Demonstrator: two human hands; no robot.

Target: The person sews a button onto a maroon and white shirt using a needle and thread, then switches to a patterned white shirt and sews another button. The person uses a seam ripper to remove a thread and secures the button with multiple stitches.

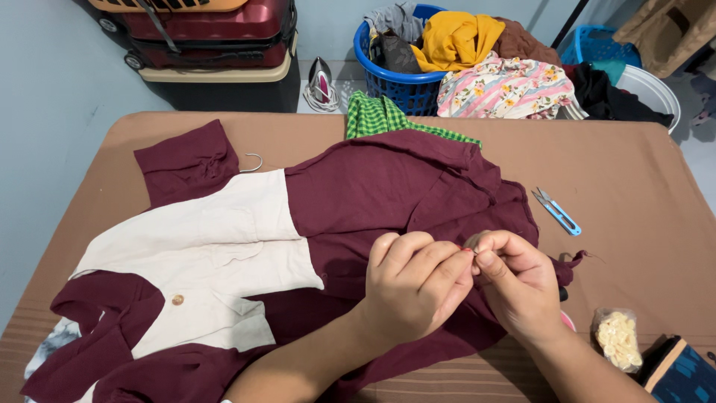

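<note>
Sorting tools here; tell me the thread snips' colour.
Blue handles, on the thread snips, clear in the head view.

Maroon-and-cream shirt [298, 224] on tan counter [634, 194]; green-checked cloth [377, 118] behind it; light-blue snips [557, 212]; pale yellow buttons in clear bag [617, 339]; blue basket [399, 86] with mustard garment [455, 37]; pink floral striped cloth [507, 89]; dark red suitcase [209, 30].

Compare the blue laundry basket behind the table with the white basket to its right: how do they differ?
The blue laundry basket has a slotted wall; the white basket shows a plain, solid rim. The blue one is heaped with yellow, grey and brown clothes; the white one holds dark clothes that spill over its rim. The blue one shows nearly whole; the white one is mostly hidden. Both are round and hold clothes.
</note>
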